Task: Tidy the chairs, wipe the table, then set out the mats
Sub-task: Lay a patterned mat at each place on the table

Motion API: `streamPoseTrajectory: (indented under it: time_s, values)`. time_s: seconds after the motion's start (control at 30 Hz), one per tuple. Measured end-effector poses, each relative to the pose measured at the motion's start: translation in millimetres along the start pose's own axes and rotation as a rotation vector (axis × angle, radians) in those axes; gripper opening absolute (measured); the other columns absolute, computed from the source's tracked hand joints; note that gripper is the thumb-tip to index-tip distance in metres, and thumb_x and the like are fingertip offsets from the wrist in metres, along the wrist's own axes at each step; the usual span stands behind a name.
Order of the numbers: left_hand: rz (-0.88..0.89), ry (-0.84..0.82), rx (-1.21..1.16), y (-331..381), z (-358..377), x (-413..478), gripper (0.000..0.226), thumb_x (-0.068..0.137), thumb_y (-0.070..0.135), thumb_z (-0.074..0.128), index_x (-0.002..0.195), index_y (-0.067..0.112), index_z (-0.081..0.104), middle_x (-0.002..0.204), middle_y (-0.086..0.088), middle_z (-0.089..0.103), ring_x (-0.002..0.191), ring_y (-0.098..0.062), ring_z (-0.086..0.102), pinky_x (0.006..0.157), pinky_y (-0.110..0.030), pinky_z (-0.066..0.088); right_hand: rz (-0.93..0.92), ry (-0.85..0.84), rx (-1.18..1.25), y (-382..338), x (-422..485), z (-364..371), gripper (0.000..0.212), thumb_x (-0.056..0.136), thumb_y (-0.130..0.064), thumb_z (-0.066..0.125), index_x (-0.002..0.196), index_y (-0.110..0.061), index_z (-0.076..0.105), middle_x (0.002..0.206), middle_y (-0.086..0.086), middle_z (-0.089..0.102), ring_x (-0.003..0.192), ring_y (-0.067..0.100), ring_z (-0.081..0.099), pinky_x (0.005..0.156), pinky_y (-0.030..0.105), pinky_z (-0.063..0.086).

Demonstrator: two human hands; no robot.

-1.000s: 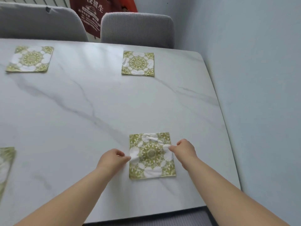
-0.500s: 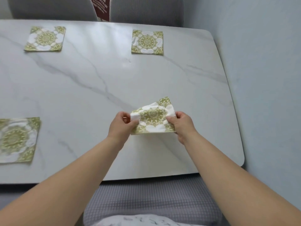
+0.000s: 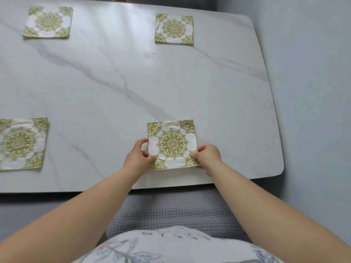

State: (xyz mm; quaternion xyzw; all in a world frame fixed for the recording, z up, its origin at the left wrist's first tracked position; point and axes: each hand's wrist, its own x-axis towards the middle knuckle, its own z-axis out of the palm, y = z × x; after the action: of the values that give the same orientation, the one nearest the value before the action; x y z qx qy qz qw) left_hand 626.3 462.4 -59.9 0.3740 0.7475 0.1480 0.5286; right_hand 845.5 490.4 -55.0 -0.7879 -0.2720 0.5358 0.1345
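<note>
A green-and-white patterned mat (image 3: 172, 144) lies near the front edge of the white marble table (image 3: 117, 88). My left hand (image 3: 138, 155) pinches its left edge and my right hand (image 3: 207, 155) pinches its right lower corner. Three more mats of the same pattern lie flat on the table: one at the far left (image 3: 48, 21), one at the far right (image 3: 173, 29), one at the near left (image 3: 20, 143).
A grey chair seat (image 3: 171, 209) is tucked under the table's front edge, below my arms. A pale blue wall (image 3: 313, 92) runs close along the table's right side. A grey chair back shows at the far edge (image 3: 171, 0).
The mat was lifted off the table by both hands, then brought back down flat nearer the front edge. My view has tilted downward.
</note>
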Motion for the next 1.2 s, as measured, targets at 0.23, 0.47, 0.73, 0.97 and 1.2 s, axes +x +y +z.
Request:
streamPoseTrajectory:
  time_s: [0.23, 0.47, 0.73, 0.97, 1.2]
  values:
    - [0.061, -0.007, 0.177, -7, 4, -6, 0.064, 0.085, 0.024, 0.068, 0.138, 0.033, 0.034, 0.080, -0.007, 0.060, 0.076, -0.022, 0.061, 0.065, -0.029, 0.047, -0.072, 0.048, -0.205, 21, -10, -3, 0.025, 0.076, -0.012, 0.079, 0.081, -0.014, 0.055, 0.090, 0.008, 0.066, 0.081, 0.026, 0.066, 0.075, 0.047, 0.059]
    - [0.084, -0.005, 0.274, -3, 3, -11, 0.068, 0.085, 0.025, 0.069, 0.141, 0.030, 0.030, 0.078, 0.002, 0.059, 0.079, -0.016, 0.060, 0.071, -0.027, 0.045, -0.147, 0.084, -0.389, 22, -11, -4, 0.025, 0.077, -0.019, 0.078, 0.082, -0.016, 0.054, 0.087, 0.001, 0.062, 0.081, 0.021, 0.062, 0.077, 0.038, 0.055]
    - [0.060, -0.006, 0.321, -3, 1, -8, 0.074, 0.084, 0.031, 0.069, 0.143, 0.028, 0.024, 0.084, 0.000, 0.063, 0.087, -0.020, 0.061, 0.077, -0.031, 0.048, -0.127, 0.104, -0.508, 16, -14, -9, 0.031, 0.078, -0.034, 0.075, 0.088, -0.018, 0.050, 0.090, -0.001, 0.060, 0.081, 0.020, 0.059, 0.069, 0.033, 0.049]
    - [0.036, -0.028, 0.418, 10, -22, -9, 0.085, 0.080, 0.042, 0.071, 0.145, 0.028, 0.018, 0.115, -0.008, 0.063, 0.102, -0.025, 0.061, 0.076, -0.031, 0.046, -0.239, 0.098, -0.539, -17, -30, -12, 0.040, 0.082, -0.030, 0.070, 0.112, -0.014, 0.049, 0.105, 0.001, 0.055, 0.092, 0.019, 0.055, 0.080, 0.035, 0.049]
    - [0.130, -0.038, 0.471, 17, -46, -17, 0.061, 0.087, 0.040, 0.064, 0.139, 0.022, 0.037, 0.110, -0.002, 0.059, 0.094, -0.019, 0.058, 0.078, -0.029, 0.048, -0.367, 0.066, -0.571, -37, -38, 0, 0.033, 0.086, -0.018, 0.064, 0.118, -0.014, 0.057, 0.116, 0.004, 0.059, 0.096, 0.019, 0.058, 0.082, 0.033, 0.052]
